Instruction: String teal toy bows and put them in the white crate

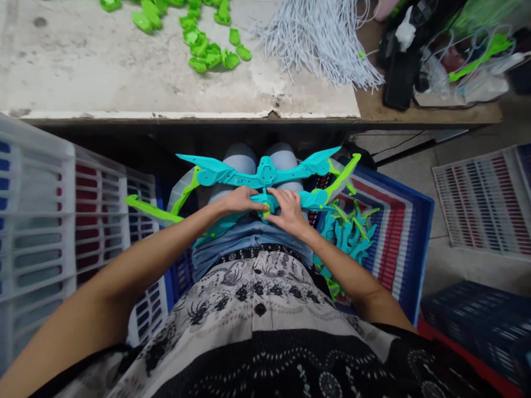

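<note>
Two teal-and-green plastic toy bows lie across my lap. The farther toy bow [266,172] has its central grip near my knees. Over the middle of the nearer toy bow [311,199], my left hand [239,200] and my right hand [289,211] meet from either side. Both hands have their fingers closed on its centre. A small lime-green piece [266,209] shows between the thumbs at that centre. My forearm and left hand cover part of the nearer bow's left limb.
On the worktable [103,83] lie lime-green plastic parts [212,55] and a bundle of white cords [319,38]. A blue crate [427,232] at my right holds more teal-and-green bows [348,235]. White plastic crates [70,221] stand at my left. A black phone [398,83] rests at the table's right.
</note>
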A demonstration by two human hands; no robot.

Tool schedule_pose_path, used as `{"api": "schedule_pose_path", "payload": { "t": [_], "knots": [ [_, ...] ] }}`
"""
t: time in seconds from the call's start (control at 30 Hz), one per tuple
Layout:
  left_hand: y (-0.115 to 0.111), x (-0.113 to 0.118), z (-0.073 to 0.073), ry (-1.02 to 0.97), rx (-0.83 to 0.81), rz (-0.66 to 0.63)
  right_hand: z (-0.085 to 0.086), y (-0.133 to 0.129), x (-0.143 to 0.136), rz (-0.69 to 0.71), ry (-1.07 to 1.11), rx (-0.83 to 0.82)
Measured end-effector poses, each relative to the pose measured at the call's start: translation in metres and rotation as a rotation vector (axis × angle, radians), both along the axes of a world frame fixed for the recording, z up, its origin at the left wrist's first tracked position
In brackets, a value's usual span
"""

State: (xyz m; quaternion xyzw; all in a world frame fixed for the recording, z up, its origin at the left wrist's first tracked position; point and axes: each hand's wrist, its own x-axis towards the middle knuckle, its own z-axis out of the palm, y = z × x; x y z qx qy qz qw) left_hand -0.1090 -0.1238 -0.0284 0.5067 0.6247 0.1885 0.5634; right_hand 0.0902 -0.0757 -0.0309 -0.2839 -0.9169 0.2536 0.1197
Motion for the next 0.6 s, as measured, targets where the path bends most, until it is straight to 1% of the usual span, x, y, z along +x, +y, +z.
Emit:
{"api": "schedule_pose_path", "payload": {
  "t": [0.07, 0.13, 0.17, 0.2, 0.27, 0.3, 0.33, 0.37, 0.4, 0.43, 0.47, 0.53, 0.6],
  "knots": [
    [-0.001, 0.002, 0.002, 0.032, 0.044, -0.006, 0.002, -0.002, -0.004, -0.003, -0.061, 0.029],
    [-0.007, 0.005, 0.008, 0.103, 0.126, -0.031, 0.007, -0.003, -0.003, -0.002, -0.068, 0.044],
    [-0.012, 0.008, 0.012, 0.150, 0.162, -0.037, 0.010, -0.002, -0.001, 0.021, -0.059, 0.034],
    [-0.019, 0.011, 0.018, 0.207, 0.192, -0.038, 0.016, 0.002, 0.001, 0.076, -0.043, 0.004],
    [-0.037, 0.019, 0.028, 0.360, 0.250, -0.050, 0.031, 0.017, 0.005, 0.242, 0.015, -0.113],
    [-0.047, 0.023, 0.031, 0.460, 0.289, -0.066, 0.041, 0.028, 0.004, 0.296, 0.062, -0.171],
    [-0.056, 0.027, 0.032, 0.568, 0.340, -0.089, 0.051, 0.043, 0.000, 0.301, 0.116, -0.202],
    [-0.064, 0.031, 0.031, 0.674, 0.397, -0.113, 0.060, 0.060, -0.008, 0.257, 0.170, -0.191],
    [-0.071, 0.035, 0.028, 0.766, 0.445, -0.132, 0.068, 0.079, -0.020, 0.180, 0.213, -0.139],
    [-0.075, 0.038, 0.022, 0.839, 0.479, -0.139, 0.074, 0.099, -0.036, 0.089, 0.239, -0.055],
    [-0.079, 0.040, 0.016, 0.887, 0.497, -0.135, 0.079, 0.120, -0.057, 0.026, 0.241, 0.042],
    [-0.082, 0.042, 0.004, 0.914, 0.502, -0.107, 0.081, 0.161, -0.106, -0.018, 0.202, 0.194],
    [-0.084, 0.042, -0.002, 0.869, 0.489, -0.082, 0.078, 0.195, -0.158, -0.039, 0.161, 0.279]
  ]
}}
